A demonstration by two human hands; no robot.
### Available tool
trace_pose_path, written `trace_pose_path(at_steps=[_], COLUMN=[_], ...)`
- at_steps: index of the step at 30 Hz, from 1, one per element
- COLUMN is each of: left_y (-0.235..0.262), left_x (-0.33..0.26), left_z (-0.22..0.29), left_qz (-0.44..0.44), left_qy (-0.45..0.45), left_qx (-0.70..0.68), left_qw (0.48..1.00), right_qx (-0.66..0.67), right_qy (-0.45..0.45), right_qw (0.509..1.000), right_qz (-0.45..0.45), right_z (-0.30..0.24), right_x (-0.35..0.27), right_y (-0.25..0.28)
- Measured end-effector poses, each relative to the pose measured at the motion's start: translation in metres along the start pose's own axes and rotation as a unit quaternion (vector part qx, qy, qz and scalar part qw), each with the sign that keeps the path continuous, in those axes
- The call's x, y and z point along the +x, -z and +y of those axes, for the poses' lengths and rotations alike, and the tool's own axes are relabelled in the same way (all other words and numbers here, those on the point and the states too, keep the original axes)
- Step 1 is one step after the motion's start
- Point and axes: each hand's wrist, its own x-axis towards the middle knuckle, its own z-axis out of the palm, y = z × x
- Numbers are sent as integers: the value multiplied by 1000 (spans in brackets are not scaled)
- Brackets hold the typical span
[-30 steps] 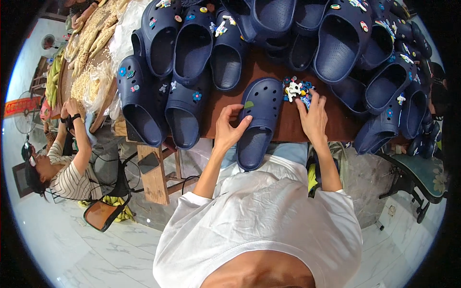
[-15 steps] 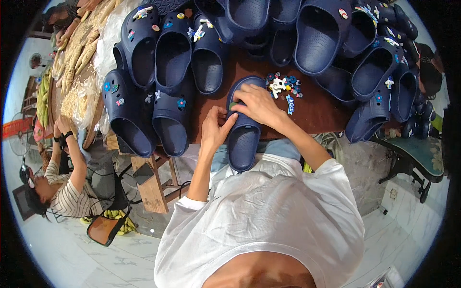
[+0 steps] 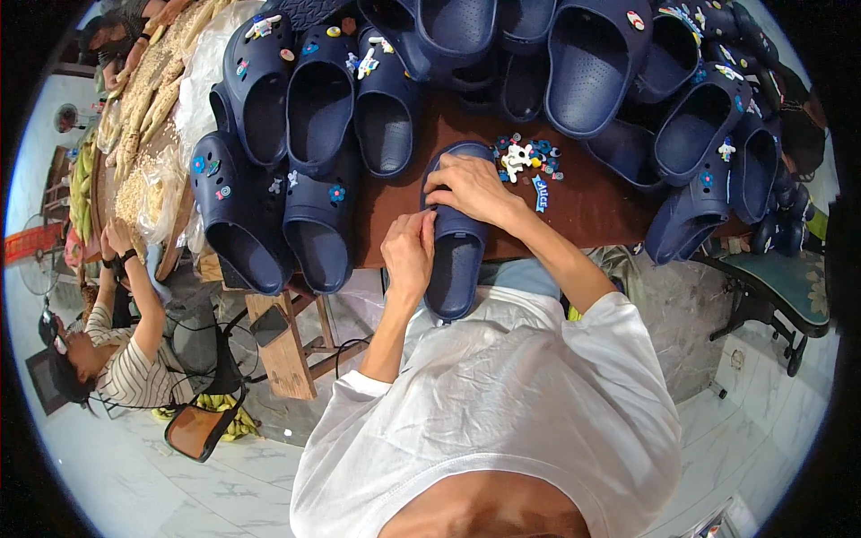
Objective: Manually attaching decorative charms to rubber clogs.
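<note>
A navy clog [image 3: 451, 278] lies with its toe on the brown table and its heel at my lap. My right hand [image 3: 473, 188] is closed over its upper, fingers curled to the left edge. My left hand [image 3: 409, 253] presses against that edge, fingertips pinched together just below the right fingers. Whatever the pinch holds is hidden. Right of the clog's toe sits a small pile of shoe charms [image 3: 517, 160], white, blue and yellow. Just below it is a blue ribbon-shaped charm [image 3: 541, 194].
Navy clogs with charms, such as a left clog [image 3: 242, 255] and a right clog [image 3: 686, 229], crowd around. Farther left, corn cobs and kernels [image 3: 143, 184] cover another table, where a person in stripes [image 3: 134, 359] sits. A wooden stool [image 3: 285, 354] holds a phone [image 3: 268, 325].
My left hand has turned and its fingers have drawn together against the clog's edge. A small greenish bit that showed between my hands is now hidden. My right hand has shifted slightly left.
</note>
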Motion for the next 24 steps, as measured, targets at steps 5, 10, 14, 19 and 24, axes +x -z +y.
trace_pose_path(at_steps=[5, 10, 14, 19, 24], left_y=[-4, -6, -7, 1, 0], left_x=[2, 2, 4, 12, 21], left_z=[-5, -6, -29, -16, 3], left_qz=[24, 43, 13, -5, 13], left_qy=[-16, 14, 128, 184, 119], left_qx=[-14, -45, -62, -160, -164], left_qw=[999, 998, 990, 970, 979], right_qx=[14, 27, 34, 57, 261], right_qy=[-13, -17, -14, -15, -18], right_qw=[1000, 999, 999, 998, 965], right_qz=[18, 8, 12, 7, 2], right_z=[1, -1, 1, 1, -18], right_x=[-2, -3, -7, -8, -18], right_y=[1, 4, 0, 12, 21])
